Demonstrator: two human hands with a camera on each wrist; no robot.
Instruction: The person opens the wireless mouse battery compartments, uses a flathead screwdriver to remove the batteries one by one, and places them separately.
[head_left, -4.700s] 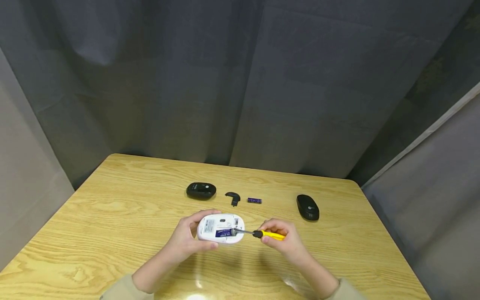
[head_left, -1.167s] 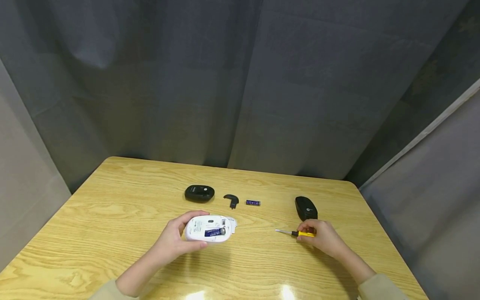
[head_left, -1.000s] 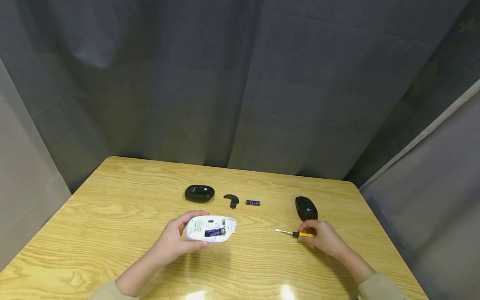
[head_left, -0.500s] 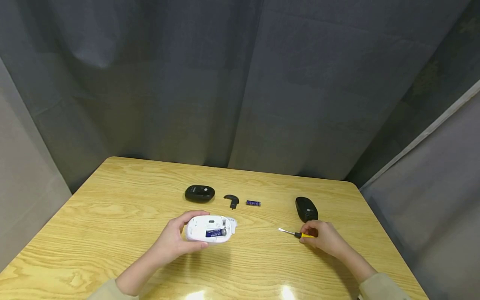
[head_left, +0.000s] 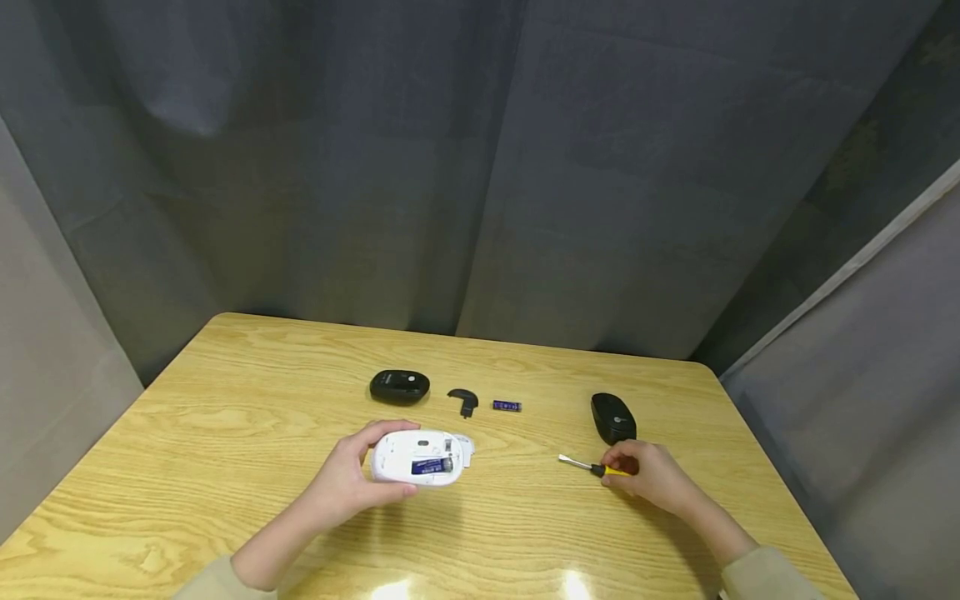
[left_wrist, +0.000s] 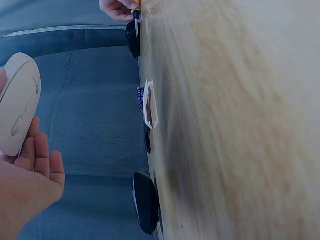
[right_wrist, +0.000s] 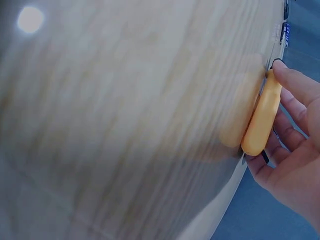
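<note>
A white computer mouse (head_left: pixel 401 454) is held underside up, above the table, by my left hand (head_left: pixel 352 475), thumb on the near side and fingers on the far side. A purple-blue battery (head_left: pixel 431 466) lies in its uncovered compartment. The mouse (left_wrist: pixel 21 102) appears at the left of the left wrist view. Just past it, a white battery cover (left_wrist: pixel 150 105) lies on the table, partly hidden in the head view. To the right, my right hand (head_left: pixel 652 475) pinches the yellow handle of a screwdriver (right_wrist: pixel 262 115) low at the tabletop, with the metal blade pointing left.
Farther back on the wooden table (head_left: pixel 262 425) are a black mouse (head_left: pixel 399 387), a black battery cover (head_left: pixel 465 402) and a second battery (head_left: pixel 506 406). Another black mouse (head_left: pixel 613 418) sits just beyond my right hand. Grey curtains (head_left: pixel 375 167) stand behind the table.
The screwdriver has gone from the battery in the white mouse rightward to the tabletop. The white mouse shifted left and the white cover came into view. Lately the screwdriver turned slightly.
</note>
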